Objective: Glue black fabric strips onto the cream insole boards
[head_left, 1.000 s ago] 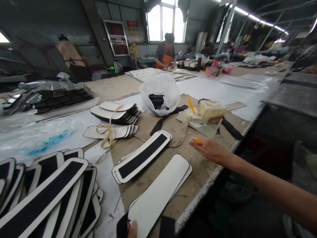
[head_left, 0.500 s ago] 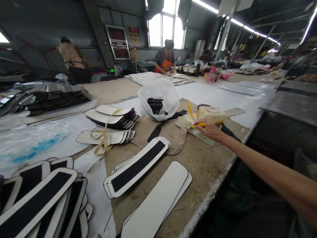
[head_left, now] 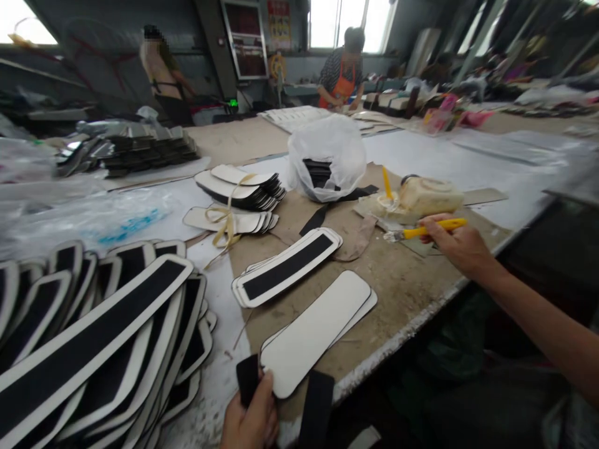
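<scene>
My right hand [head_left: 456,246] grips a yellow-handled brush [head_left: 421,232], its bristles pointing left over the brown board. Low in the view, my left hand [head_left: 253,415] is closed round a black strip [head_left: 248,377], its thumb by the lower end of a white curved panel [head_left: 318,330]. Another black strip [head_left: 318,405] lies at the table edge. Behind the white panel is a small stack of white panels with black centres [head_left: 290,268]. A second yellow handle [head_left: 387,182] stands in pale glue [head_left: 388,204] beside a yellowish plastic container [head_left: 430,196].
Many black-and-white panels [head_left: 112,337] pile up at the left. Panels with a tan ribbon [head_left: 227,221] and a white plastic bag [head_left: 327,156] holding black pieces stand farther back. A person in an orange apron [head_left: 345,78] works across the table; another stands back left.
My right hand has drawn back from the glue with the brush. My left hand has come into view with a black strip. The view has shifted, moving the scene right and up.
</scene>
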Tool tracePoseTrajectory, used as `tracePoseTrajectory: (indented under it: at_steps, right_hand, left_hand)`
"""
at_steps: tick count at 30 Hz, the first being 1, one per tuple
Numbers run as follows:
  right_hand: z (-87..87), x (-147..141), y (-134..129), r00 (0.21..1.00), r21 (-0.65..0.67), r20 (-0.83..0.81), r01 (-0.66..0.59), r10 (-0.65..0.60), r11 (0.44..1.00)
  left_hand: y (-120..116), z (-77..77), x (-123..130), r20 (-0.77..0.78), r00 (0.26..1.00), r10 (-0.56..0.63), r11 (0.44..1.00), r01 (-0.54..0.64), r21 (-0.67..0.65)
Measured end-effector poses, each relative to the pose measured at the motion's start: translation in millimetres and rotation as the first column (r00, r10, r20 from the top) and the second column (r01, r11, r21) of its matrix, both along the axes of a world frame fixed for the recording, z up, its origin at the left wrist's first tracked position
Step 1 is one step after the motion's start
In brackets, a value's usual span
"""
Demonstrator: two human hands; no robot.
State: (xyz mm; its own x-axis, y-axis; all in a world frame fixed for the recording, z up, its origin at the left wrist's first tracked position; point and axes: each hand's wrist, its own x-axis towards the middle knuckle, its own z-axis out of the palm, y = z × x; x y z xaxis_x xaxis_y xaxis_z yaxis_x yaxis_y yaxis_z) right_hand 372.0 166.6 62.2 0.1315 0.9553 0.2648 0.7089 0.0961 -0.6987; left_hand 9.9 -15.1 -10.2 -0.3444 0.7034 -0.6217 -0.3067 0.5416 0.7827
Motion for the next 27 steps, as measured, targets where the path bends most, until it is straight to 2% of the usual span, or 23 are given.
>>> tracePoseTrajectory:
  at_steps: [2, 4, 8, 12, 14, 16, 21, 24, 27]
  right_hand:
    - [1.8, -32.1, -27.3, 0.937, -0.086, -0.349, -0.067, 0.033, 0.994]
    - [2.0, -68.9, -55.5, 0.837, -0.221, -0.544, -0.2, 0.049, 0.955]
    - [-5.3, -136.6, -96.7, 0.737, -0.323, -0.667, -0.417, 0.109, 0.849]
    - [-20.0, -170.8, -108.7, 0.683, -0.342, -0.719, -0.513, 0.132, 0.788]
    - [-24.4, -175.6, -108.9, 0.7, -0.346, -0.696, -0.521, 0.159, 0.78]
    - [-24.9, -175.3, -107.5, 0.753, -0.355, -0.628, -0.502, 0.197, 0.788]
    - [-16.0, -159.5, -101.2, 0.922, -0.302, -0.269, -0.355, 0.278, 0.885]
    - [-12.6, -144.6, -96.5, 0.96, -0.216, -0.066, -0.282, 0.274, 0.935]
    - [-13.9, -130.4, -90.6, 0.961, -0.1, 0.078, -0.259, 0.267, 0.961]
  left_hand:
    - [-3.5, 8.7, 0.8, 0.088, 0.996, -0.036, 0.999, 0.032, 0.039]
    - [-5.0, 15.1, -1.1, 0.086, 0.99, -0.108, 0.991, 0.101, 0.083]
    - [-8.0, 18.9, -6.5, 0.025, 0.978, -0.207, 0.973, 0.203, 0.114]
    - [-10.2, 16.4, -9.8, 0.06, 0.965, -0.257, 0.956, 0.245, 0.162]
    - [-10.4, 14.9, -10.4, 0.068, 0.966, -0.251, 0.957, 0.237, 0.17]
    - [-10.4, 13.6, -10.4, 0.062, 0.968, -0.242, 0.958, 0.229, 0.172]
    - [-11.5, 9.5, -9.6, 0.021, 0.972, -0.234, 0.958, 0.227, 0.174]
    - [-12.2, 7.4, -8.9, 0.004, 0.974, -0.227, 0.959, 0.223, 0.174]
    - [-11.8, 8.6, -8.4, -0.038, 0.976, -0.216, 0.963, 0.219, 0.155]
